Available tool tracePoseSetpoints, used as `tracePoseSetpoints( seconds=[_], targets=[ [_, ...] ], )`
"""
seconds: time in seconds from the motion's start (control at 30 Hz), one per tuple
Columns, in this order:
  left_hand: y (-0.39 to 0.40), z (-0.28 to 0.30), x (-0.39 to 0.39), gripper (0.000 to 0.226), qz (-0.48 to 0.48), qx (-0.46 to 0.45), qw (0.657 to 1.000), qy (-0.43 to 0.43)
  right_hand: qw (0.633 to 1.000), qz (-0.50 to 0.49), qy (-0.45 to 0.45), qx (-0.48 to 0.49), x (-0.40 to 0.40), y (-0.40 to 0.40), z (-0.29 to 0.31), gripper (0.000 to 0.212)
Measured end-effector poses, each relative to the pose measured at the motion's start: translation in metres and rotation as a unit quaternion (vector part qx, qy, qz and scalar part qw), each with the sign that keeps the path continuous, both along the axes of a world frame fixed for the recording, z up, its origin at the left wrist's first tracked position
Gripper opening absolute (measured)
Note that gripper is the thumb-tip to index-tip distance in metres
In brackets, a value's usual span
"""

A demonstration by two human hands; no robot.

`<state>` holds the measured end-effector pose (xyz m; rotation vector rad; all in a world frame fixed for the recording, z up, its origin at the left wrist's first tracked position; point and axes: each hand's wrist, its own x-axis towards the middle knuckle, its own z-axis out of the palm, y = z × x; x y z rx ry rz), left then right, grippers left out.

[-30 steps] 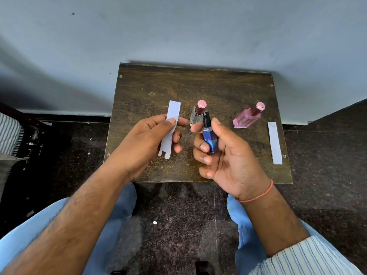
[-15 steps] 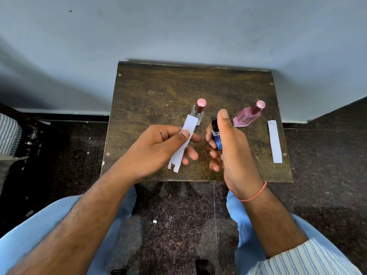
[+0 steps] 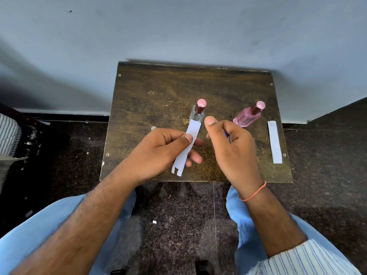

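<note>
One wooden table (image 3: 158, 92). Two hands: right hand (image 3: 234, 149) has turned over since a second ago, fingers curled round the blue spray bottle (image 3: 227, 135) (now nearly hidden), so spraying looks imminent; left hand (image 3: 158, 151) pinches the paper tester strip (image 3: 187, 149) just beside it. Two capped bottles: clear bottle (image 3: 197, 114), pink bottle (image 3: 247, 117), contents unclear. One spare strip (image 3: 275, 141).

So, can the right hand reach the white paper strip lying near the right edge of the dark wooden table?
Probably yes: the white paper strip lies right of the right hand, with only bare dark wooden table between. But its fingers are curled round a small blue thing, so gripping looks awkward.
</note>
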<state>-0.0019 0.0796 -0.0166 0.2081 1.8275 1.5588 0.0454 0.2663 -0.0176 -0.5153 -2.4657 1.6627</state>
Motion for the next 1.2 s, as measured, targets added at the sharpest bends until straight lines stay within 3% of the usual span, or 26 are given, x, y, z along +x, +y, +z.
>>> tracePoseSetpoints(
  seconds=[0.1, 0.37, 1.2],
  targets=[
    [0.0003, 0.0, 0.0007, 0.032, -0.007, -0.008, 1.0, 0.01, 0.999, -0.001, 0.009, 0.045, 0.0013, 0.0007, -0.002, 0.049],
    [0.0011, -0.0028, 0.0018, 0.031, -0.02, -0.018, 0.998, 0.051, 0.995, 0.007, 0.026, 0.099, 0.0025, -0.0014, -0.0035, 0.055],
    [-0.0003, -0.0052, 0.0, 0.031, -0.013, -0.03, 0.998, 0.046, 0.996, 0.01, 0.046, 0.073, 0.0021, -0.0036, 0.0032, 0.046]
  ],
)
